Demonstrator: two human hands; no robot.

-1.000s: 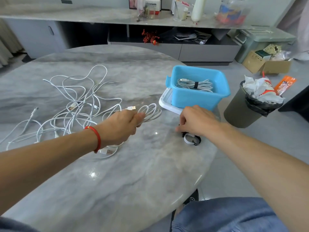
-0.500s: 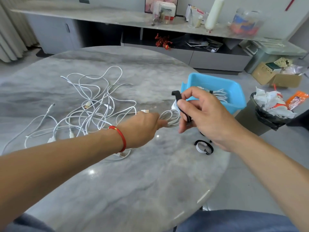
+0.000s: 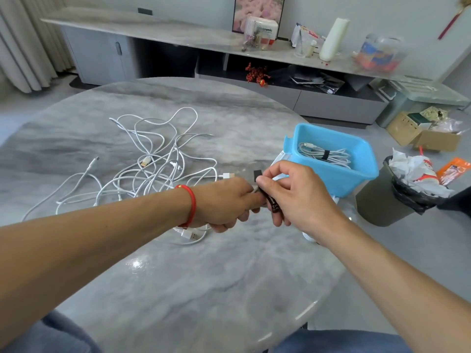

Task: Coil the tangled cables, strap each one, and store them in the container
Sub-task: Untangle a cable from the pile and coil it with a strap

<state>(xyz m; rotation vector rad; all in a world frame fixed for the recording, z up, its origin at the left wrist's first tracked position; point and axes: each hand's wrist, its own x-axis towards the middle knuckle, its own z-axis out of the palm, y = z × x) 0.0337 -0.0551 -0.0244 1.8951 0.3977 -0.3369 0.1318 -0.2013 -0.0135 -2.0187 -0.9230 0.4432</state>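
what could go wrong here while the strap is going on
The left hand hides the coil it grips, so the black strap pinched by the right hand may catch only some loops. A loose end trails under the left wrist into the tangled cables and could drag them. The blue container sits near the table edge.

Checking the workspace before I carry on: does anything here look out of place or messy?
Mainly the white cables: still a loose tangle on the table, only one strapped coil in the blue container. The container sits near the table's edge. The hands, left and right, hold a black strap as expected.
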